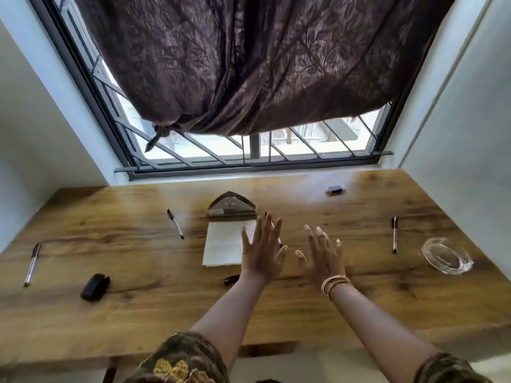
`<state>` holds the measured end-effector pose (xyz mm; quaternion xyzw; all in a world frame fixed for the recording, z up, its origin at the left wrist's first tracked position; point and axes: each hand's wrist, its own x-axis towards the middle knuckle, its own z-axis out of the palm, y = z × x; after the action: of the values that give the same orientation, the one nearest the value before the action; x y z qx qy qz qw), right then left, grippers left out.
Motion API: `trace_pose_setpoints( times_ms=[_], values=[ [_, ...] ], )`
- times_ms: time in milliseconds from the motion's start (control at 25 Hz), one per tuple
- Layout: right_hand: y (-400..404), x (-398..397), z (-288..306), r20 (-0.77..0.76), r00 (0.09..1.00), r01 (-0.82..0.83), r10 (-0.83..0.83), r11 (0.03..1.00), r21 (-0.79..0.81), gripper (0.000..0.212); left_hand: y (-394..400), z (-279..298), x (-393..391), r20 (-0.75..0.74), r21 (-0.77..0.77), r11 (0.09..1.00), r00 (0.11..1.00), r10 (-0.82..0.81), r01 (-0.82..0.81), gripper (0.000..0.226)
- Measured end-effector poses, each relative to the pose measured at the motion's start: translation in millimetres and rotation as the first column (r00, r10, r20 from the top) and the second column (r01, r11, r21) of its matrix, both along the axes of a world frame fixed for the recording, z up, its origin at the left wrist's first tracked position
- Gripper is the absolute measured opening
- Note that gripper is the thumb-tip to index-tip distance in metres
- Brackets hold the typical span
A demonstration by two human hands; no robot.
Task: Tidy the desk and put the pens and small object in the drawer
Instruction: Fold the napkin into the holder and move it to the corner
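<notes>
Both my hands hover flat over the middle of the wooden desk (276,308), fingers spread, holding nothing. My left hand (262,250) partly covers a white paper stack (224,244) and a pen behind its fingers. My right hand (322,254), with bangles at the wrist, is beside it. One pen (175,224) lies left of the paper, another pen (32,264) at the far left, a third pen (394,234) on the right. A small black case (94,286) sits front left. A small dark object (231,279) peeks out under my left wrist.
A metal napkin holder (231,207) stands behind the paper. A glass ashtray (446,255) rests at the right. A small dark box (334,189) lies near the window sill. A tied-up curtain (249,64) hangs over the barred window. Walls close in both sides.
</notes>
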<state>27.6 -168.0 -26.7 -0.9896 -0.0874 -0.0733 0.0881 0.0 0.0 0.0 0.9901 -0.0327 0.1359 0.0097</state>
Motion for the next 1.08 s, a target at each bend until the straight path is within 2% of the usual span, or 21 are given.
trace_pose_setpoints(
  times_ms=[80,160,280,520,800,1080],
  values=[
    [-6,-8,-8,-0.051,0.999,0.006,-0.006,1.000,-0.008,0.074,-4,-10,-9,-0.097,-0.020,1.000,0.995,-0.002,0.000,0.071],
    [-15,-20,-21,-0.084,0.996,0.028,-0.029,0.999,-0.016,0.072,-7,-25,-19,-0.111,0.003,1.000,0.994,0.012,-0.012,0.072],
    [-17,-35,-38,-0.134,0.989,0.060,-0.064,0.998,-0.036,0.066,-11,-36,-37,-0.123,-0.103,0.992,0.990,0.064,-0.077,0.071],
    [-16,-42,-46,-0.075,0.993,0.089,-0.087,0.996,0.022,0.059,18,-70,-91,-0.182,-0.268,0.932,0.963,0.200,-0.244,0.073],
    [-18,-42,-45,-0.055,0.994,0.095,-0.091,0.994,0.057,0.057,30,-69,-103,-0.205,-0.328,0.881,0.936,0.287,-0.342,0.072],
    [-18,-46,-43,-0.046,0.996,0.082,-0.080,0.995,0.057,0.054,40,-70,-115,-0.230,-0.442,0.742,0.863,0.450,-0.504,0.068]
  ],
)
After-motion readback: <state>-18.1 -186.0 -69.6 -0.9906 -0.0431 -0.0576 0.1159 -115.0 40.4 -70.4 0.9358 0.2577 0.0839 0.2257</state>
